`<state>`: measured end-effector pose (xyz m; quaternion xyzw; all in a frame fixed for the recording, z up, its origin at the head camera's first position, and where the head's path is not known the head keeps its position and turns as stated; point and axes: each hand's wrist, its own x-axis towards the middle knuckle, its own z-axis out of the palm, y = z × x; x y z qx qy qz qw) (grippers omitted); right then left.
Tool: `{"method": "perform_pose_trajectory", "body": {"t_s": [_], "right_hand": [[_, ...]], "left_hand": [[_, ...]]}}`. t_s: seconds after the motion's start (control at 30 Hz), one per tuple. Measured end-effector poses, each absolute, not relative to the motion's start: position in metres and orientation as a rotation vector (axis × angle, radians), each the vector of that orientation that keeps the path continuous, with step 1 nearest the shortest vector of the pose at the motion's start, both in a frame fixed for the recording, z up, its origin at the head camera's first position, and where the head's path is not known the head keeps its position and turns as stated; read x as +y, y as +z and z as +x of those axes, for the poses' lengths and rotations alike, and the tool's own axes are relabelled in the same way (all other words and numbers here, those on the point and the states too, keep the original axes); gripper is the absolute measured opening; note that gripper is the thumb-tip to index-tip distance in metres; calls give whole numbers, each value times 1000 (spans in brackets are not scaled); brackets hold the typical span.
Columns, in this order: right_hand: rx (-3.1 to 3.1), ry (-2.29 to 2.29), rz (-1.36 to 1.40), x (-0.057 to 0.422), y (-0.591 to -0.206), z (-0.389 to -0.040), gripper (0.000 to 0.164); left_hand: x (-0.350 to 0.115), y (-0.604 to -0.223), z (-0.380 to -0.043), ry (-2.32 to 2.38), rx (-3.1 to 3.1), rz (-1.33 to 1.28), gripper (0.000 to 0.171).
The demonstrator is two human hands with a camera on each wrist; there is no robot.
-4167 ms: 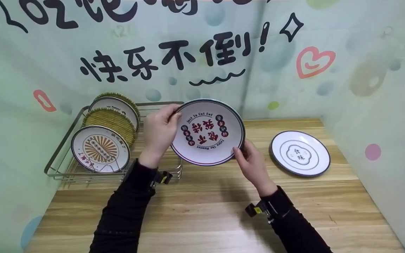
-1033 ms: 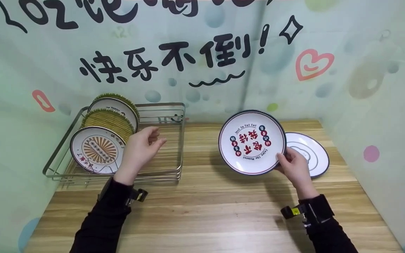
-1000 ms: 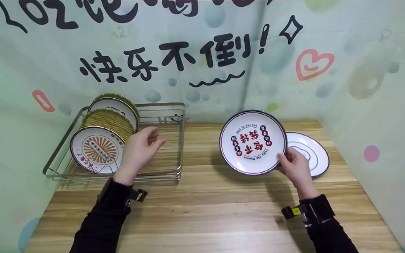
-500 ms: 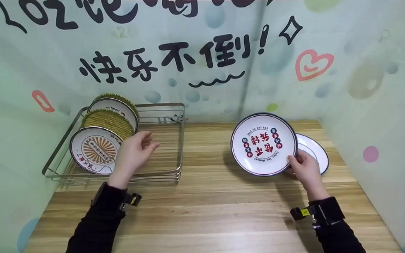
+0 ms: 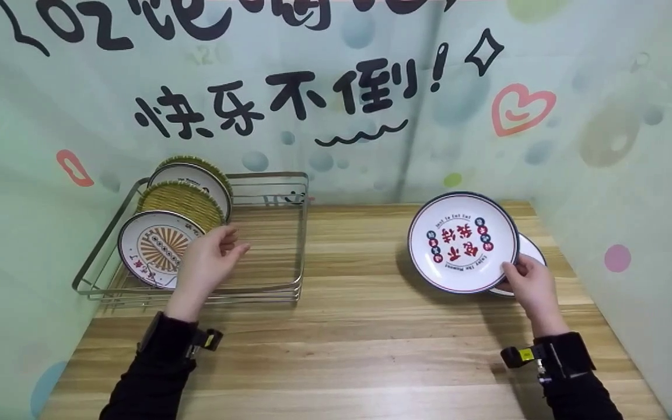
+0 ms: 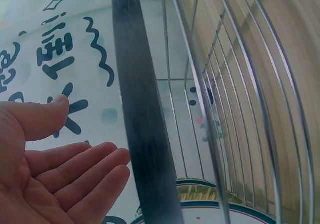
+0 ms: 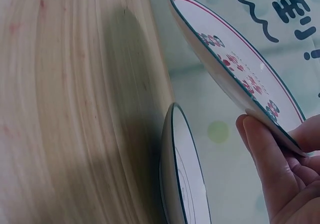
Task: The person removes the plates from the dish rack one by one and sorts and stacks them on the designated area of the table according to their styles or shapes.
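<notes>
While a wood-grained table (image 5: 336,361) spans the frame's bottom, I see a wire dish rack (image 5: 301,245) centre-left, holding plates (image 5: 155,248) and woven discs (image 5: 178,200). Centre-right, a red-lettered plate (image 5: 464,245) tilts above another white plate (image 7: 186,179), its rim pinched by the right hand (image 5: 537,291); the left hand (image 5: 202,268), loosely curved and empty, hovers by the rack.

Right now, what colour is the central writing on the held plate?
Red; the held plate shows it best in the head view.
</notes>
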<state>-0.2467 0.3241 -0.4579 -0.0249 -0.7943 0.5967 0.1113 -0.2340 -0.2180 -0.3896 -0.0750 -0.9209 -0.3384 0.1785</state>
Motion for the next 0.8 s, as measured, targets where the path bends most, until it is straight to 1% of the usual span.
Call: {"method": "perform_pose_trajectory", "body": {"t_s": [0.27,0.53,0.8], "right_hand": [[-2322,1774,-124,340,-459,-246,37],[-2365,1758,-196,354,-461,-248,43],[-2367,1746,-241,364,-465,-250,43]], "left_hand": [[-228,-391,-231,-958,-2623,-152,45],[-242,-394,-228,-890,-2596,-131,45],[-255,-395,-225,-838,-2590,-77,47]]}}
